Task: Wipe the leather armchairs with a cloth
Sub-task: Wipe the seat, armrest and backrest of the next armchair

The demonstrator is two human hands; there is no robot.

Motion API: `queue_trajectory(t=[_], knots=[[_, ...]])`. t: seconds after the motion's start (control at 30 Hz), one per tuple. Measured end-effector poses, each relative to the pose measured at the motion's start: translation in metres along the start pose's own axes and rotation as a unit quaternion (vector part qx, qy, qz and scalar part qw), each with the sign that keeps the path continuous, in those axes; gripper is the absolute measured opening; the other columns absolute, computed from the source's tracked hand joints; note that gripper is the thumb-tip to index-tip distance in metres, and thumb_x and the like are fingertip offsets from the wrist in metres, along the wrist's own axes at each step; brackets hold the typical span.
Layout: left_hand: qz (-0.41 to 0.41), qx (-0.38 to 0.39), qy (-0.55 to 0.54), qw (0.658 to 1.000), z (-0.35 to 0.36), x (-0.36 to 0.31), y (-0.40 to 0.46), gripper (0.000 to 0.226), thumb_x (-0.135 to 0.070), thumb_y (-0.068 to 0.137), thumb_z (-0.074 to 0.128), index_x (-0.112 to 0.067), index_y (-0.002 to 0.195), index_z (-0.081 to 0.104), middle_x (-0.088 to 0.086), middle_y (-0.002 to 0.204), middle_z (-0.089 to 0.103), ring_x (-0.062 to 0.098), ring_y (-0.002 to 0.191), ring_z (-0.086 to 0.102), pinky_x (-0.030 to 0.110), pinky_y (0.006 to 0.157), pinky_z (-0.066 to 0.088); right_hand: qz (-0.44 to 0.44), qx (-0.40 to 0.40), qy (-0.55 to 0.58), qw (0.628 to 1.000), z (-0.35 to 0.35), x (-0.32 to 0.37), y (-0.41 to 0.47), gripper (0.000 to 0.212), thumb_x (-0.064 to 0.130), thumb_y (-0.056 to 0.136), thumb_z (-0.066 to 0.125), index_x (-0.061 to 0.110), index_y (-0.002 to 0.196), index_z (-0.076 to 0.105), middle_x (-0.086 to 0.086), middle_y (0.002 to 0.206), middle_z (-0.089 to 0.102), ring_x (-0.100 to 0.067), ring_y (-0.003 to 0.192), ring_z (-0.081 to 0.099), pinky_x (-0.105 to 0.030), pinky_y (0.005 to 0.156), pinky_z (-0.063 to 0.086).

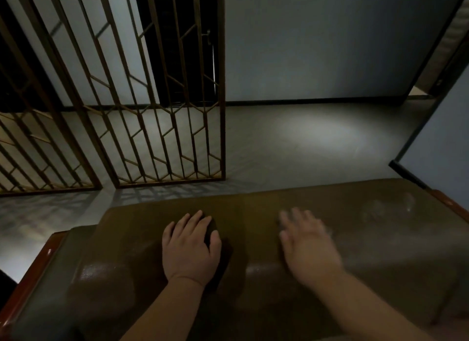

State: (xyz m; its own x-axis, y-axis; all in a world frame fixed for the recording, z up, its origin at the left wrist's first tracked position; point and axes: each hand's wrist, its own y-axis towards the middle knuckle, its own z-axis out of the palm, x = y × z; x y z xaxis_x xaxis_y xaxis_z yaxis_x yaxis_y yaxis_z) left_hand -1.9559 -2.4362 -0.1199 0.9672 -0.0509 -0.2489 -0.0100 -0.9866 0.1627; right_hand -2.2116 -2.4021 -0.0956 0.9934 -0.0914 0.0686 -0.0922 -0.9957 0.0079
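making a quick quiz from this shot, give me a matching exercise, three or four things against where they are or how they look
Things:
1. left hand
2. right hand
3. lattice screen
4. armchair

Descriptions:
A. brown leather, glossy patches
B. motion-blurred, fingers spread
C. stands on the floor beyond the chair
D. flat on a dark patch, perhaps the cloth

Pairs: 1-D, 2-B, 3-C, 4-A
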Motion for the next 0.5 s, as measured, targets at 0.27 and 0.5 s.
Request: queue_trajectory(t=[0.27, 0.5], knots=[[0.026, 0.096, 0.02, 0.995, -0.022, -0.038, -0.01, 0.065, -0.063, 0.106, 0.026, -0.034, 0.164, 0.028, 0.0, 0.174, 0.021, 0.026, 0.162, 0.013, 0.056, 0.131, 0.012, -0.086, -0.021, -0.015, 0.996, 0.01, -0.059, -0.037, 0.057, 0.04, 0.105, 0.03, 0.026, 0.16, 0.035, 0.001, 0.165, 0.036, -0.025, 0.151, 0.039, -0.04, 0.126, 0.023], [0.124, 0.156, 0.007, 0.98, -0.003, -0.159, -0.019, 0.062, -0.055, 0.108, 0.026, -0.036, 0.167, 0.017, 0.0, 0.177, 0.005, 0.029, 0.163, -0.002, 0.063, 0.129, 0.0, 0.03, 0.038, 0.056, 0.997, -0.015, -0.076, -0.047, 0.059, 0.04, 0.111, 0.021, 0.028, 0.167, 0.004, -0.002, 0.175, 0.001, -0.03, 0.16, -0.002, -0.048, 0.13, 0.002]])
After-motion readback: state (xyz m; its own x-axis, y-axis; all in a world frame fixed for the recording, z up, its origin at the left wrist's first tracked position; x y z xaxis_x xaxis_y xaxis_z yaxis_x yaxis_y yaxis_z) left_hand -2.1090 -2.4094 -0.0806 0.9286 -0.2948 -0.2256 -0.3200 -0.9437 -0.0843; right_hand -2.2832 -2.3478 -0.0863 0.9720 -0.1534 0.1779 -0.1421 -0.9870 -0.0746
